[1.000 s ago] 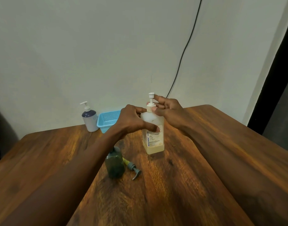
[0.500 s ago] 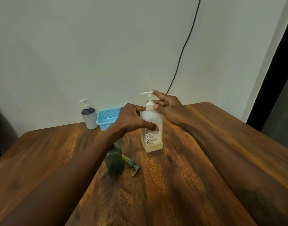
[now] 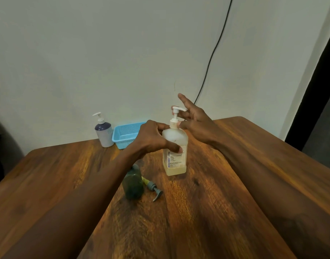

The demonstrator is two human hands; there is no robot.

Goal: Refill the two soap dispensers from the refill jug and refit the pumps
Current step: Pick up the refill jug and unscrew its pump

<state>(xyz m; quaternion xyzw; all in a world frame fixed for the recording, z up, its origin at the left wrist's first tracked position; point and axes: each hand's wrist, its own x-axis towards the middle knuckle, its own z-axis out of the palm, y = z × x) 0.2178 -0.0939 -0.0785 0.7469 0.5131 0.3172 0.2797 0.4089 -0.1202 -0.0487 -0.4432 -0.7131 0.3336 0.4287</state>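
Observation:
A translucent bottle (image 3: pixel 176 156) with a little yellowish soap at its bottom stands mid-table, its white pump (image 3: pixel 176 114) fitted on top. My left hand (image 3: pixel 153 137) grips the bottle's shoulder. My right hand (image 3: pixel 193 118) pinches the pump's collar between thumb and a finger, the other fingers spread. In front stands an open dark green dispenser (image 3: pixel 132 183), partly hidden by my left forearm, and its grey pump (image 3: pixel 154 190) lies on the table beside it. A white and purple dispenser (image 3: pixel 103 132) with its pump on stands at the back left.
A light blue plastic basket (image 3: pixel 126 134) sits by the wall next to the purple dispenser. The wooden table (image 3: pixel 188 221) ends at the wall behind and at its right edge. A black cable (image 3: pixel 212 55) hangs down the wall.
The pump's nozzle has turned from pointing left to pointing right under my right hand, whose index finger has lifted. My left hand has kept its hold on the bottle.

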